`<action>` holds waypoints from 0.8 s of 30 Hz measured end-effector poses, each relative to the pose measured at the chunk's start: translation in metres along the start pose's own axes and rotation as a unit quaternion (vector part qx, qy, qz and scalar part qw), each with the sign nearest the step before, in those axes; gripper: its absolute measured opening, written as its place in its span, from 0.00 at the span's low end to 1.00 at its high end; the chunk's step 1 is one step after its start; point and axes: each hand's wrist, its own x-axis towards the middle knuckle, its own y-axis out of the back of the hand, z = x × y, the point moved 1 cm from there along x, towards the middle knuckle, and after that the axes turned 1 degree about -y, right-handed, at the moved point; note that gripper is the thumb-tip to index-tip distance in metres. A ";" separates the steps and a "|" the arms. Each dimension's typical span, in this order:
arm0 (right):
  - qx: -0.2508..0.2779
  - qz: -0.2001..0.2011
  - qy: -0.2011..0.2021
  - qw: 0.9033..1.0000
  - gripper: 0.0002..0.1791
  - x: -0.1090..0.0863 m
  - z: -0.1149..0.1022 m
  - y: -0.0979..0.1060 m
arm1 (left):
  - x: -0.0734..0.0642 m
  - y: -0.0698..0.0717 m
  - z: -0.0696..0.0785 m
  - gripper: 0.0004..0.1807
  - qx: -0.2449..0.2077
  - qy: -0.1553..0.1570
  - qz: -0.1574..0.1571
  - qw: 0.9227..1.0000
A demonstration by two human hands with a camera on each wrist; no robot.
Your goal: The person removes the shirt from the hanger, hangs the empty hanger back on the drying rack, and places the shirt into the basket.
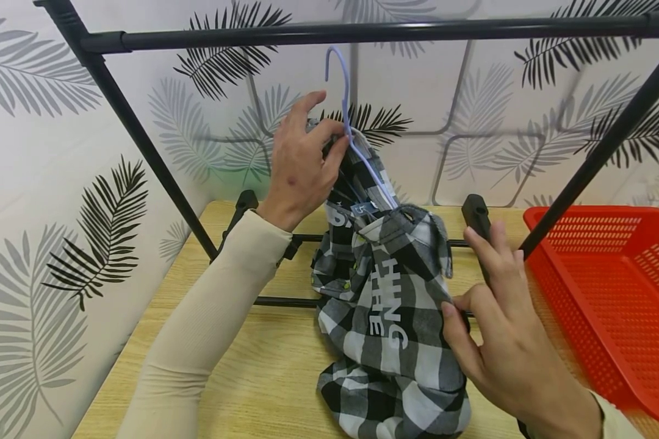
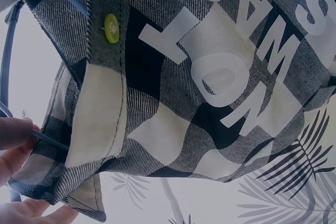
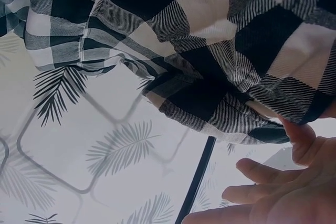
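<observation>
A black, grey and white checked shirt [image 1: 412, 292] with white lettering hangs from a light purple hanger [image 1: 345, 79]. High on the hanger, just under its hook, my left hand [image 1: 302, 161] pinches the hanger's neck together with the shirt's collar. The left wrist view shows the button strip with a yellow-green button [image 2: 111, 28] close to those fingers. On the other side, my right hand [image 1: 500, 329] pinches the edge of the shirt between thumb and index finger, its other fingers spread. The right wrist view shows the cloth folded and bunched there.
A black rack bar [image 1: 384, 32] runs across above the hook, with slanted posts [image 1: 143, 140] on both sides. A red plastic basket [image 1: 587, 317] stands at the right on the wooden table [image 1: 252, 366]. Leaf-patterned wall covering [image 1: 208, 116] lies behind.
</observation>
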 end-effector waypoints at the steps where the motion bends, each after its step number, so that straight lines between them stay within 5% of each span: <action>1: -0.001 0.001 0.000 1.000 0.26 0.000 0.000 0.000 | 0.000 0.000 0.000 0.10 0.000 0.000 0.000 1.000; 24: -0.024 0.004 0.001 1.000 0.28 -0.007 -0.002 0.000 | -0.001 0.002 -0.004 0.09 0.002 0.018 0.005 1.000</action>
